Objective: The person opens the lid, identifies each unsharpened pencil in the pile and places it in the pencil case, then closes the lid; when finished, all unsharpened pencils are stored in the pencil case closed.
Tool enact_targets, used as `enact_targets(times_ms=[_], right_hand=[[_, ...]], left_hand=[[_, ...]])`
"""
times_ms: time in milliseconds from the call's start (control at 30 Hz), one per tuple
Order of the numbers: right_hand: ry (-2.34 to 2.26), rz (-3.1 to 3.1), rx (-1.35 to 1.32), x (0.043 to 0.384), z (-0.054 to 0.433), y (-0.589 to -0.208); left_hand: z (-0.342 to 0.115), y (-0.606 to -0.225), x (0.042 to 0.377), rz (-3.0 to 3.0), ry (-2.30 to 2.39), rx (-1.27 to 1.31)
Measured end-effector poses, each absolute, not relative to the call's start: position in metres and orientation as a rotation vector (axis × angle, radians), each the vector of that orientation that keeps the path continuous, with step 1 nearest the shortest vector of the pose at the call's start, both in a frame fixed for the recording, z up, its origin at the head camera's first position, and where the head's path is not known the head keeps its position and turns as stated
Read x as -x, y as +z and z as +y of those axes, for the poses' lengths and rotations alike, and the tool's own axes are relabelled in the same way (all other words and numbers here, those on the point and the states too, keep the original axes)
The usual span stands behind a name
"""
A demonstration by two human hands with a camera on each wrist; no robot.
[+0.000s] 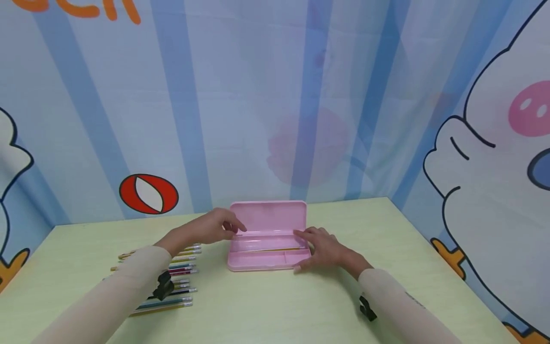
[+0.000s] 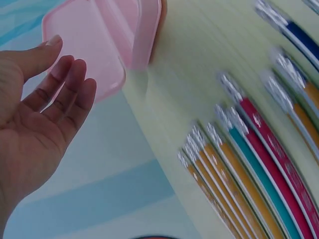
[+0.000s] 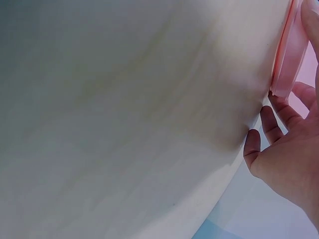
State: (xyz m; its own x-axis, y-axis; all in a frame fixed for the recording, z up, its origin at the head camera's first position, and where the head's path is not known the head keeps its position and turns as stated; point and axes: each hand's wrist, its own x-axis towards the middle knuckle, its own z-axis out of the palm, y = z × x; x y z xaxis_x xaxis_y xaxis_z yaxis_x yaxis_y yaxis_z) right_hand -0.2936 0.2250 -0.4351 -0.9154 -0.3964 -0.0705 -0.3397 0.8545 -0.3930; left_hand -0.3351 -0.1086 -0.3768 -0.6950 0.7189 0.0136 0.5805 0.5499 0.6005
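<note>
A pink pencil case [image 1: 256,260] stands with its lid [image 1: 268,215] raised, and one yellow pencil [image 1: 275,249] lies lengthwise inside. My left hand [image 1: 215,225] is at the lid's left side, its fingers loosely bent with nothing between them. In the left wrist view, the palm of that hand [image 2: 45,114] shows bare beside the pink lid [image 2: 84,50]. My right hand [image 1: 324,248] holds the case's right end, thumb toward the front and fingers toward the hinge. The right wrist view has its fingers [image 3: 271,124] around the case's corner [image 3: 286,74].
Several pencils [image 1: 182,265] with silvery eraser ends lie in a row on the left of the pale table [image 1: 266,310], partly hidden under my left sleeve [image 1: 129,282]. A printed blue and white curtain [image 1: 240,105] hangs behind the table's back edge.
</note>
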Motion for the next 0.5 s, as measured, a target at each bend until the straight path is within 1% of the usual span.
enact_targets(times_ms=[233, 500], right_hand=[[-0.553, 2.890, 0.587, 0.295, 0.225, -0.436], [-0.561, 2.879, 0.565, 0.293, 0.225, -0.436]], left_hand=[[-0.150, -0.368, 0.337, 2.605, 0.833, -0.963], [-0.190, -0.369, 0.340, 2.662, 0.839, -0.906]])
